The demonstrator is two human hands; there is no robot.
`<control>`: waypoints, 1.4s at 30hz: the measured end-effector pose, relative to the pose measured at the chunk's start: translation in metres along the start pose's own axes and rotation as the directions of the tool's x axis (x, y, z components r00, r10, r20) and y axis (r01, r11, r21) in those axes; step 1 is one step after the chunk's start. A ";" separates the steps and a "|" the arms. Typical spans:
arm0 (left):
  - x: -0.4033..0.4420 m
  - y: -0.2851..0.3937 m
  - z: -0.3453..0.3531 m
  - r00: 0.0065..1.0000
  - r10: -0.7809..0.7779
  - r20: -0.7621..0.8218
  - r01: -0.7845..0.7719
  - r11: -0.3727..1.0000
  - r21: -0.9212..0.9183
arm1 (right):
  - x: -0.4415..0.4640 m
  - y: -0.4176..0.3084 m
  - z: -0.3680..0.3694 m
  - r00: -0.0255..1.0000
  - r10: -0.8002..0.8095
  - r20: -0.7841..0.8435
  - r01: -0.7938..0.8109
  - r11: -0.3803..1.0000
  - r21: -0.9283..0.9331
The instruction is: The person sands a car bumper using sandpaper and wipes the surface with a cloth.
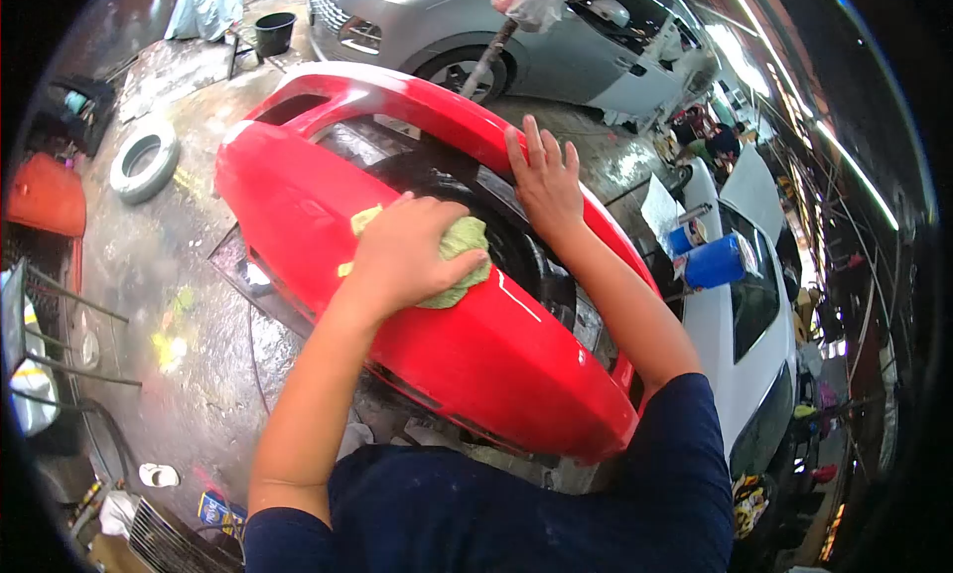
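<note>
A red car bumper (447, 364) lies in front of me, raised on a stand that is mostly hidden. My left hand (402, 250) presses a crumpled yellow-green cloth (462, 260) onto the bumper's near panel, thumb and fingers around it. Bits of the cloth stick out on both sides of the hand. Resting on or just over the far red strip, my right hand (548, 181) has its fingers spread and holds nothing. Dark openings show between the two red strips.
A silver car (566, 57) stands behind the bumper, and a white car (710, 206) is at right. Blue cans (715, 263) sit near it. On the floor at left are a tire (145, 163), a black bucket (275, 35) and a metal-legged stand (74, 340).
</note>
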State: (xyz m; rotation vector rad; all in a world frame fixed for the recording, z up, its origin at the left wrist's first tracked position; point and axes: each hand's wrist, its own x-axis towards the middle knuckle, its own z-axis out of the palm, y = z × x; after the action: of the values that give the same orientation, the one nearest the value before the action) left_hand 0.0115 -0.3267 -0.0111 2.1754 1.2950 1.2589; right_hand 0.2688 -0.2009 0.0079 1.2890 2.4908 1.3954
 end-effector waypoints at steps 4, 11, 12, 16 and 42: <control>-0.002 -0.001 0.001 1.000 -0.001 -0.010 0.001 1.000 -0.006 | 0.058 -0.036 0.007 0.996 -0.059 -0.069 0.058 0.998 -0.019; -0.005 -0.004 0.006 0.997 0.001 -0.078 -0.002 1.000 -0.012 | 0.022 -0.013 -0.003 0.999 -0.038 0.023 0.037 0.999 0.020; -0.005 -0.005 0.006 0.996 0.005 -0.089 -0.006 1.000 -0.007 | -0.003 0.000 -0.012 0.998 -0.017 0.063 0.014 0.999 0.047; -0.002 -0.006 0.003 0.997 -0.001 -0.082 0.001 1.000 0.001 | -0.053 0.027 -0.026 0.985 0.090 0.145 -0.106 0.989 0.105; -0.007 -0.013 0.012 0.991 0.007 -0.132 -0.012 0.999 -0.037 | 0.023 -0.005 -0.009 0.979 -0.187 0.083 0.197 0.971 -0.135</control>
State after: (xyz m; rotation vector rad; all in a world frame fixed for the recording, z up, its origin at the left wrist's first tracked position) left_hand 0.0127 -0.3231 -0.0301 2.1053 1.3005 1.4412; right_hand 0.2465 -0.1933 0.0182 1.0209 2.3485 1.4263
